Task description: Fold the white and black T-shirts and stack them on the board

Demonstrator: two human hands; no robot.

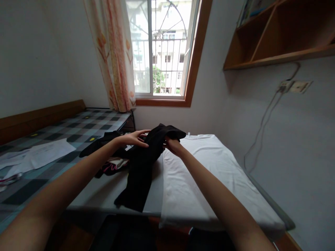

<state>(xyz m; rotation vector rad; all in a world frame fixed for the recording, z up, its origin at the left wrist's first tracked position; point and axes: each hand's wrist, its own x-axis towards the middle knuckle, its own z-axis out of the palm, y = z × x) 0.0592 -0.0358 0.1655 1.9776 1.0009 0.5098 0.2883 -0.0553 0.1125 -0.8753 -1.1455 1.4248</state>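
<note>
Black garment (141, 170) drapes over right hand (172, 144), lower end near table edge (154, 212)

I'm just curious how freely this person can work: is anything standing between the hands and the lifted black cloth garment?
Nothing visible does. The right hand is under the raised fold of the lifted black cloth garment; the left hand, spread open, meets its other side directly.

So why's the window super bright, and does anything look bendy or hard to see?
In the head view, daylight glares through the window, washing out parts of outside; in the head view, the black garment looks so dark its folds nearly vanish; and in the head view, the shelf slants and stretches, probably from a wide lens.
</note>
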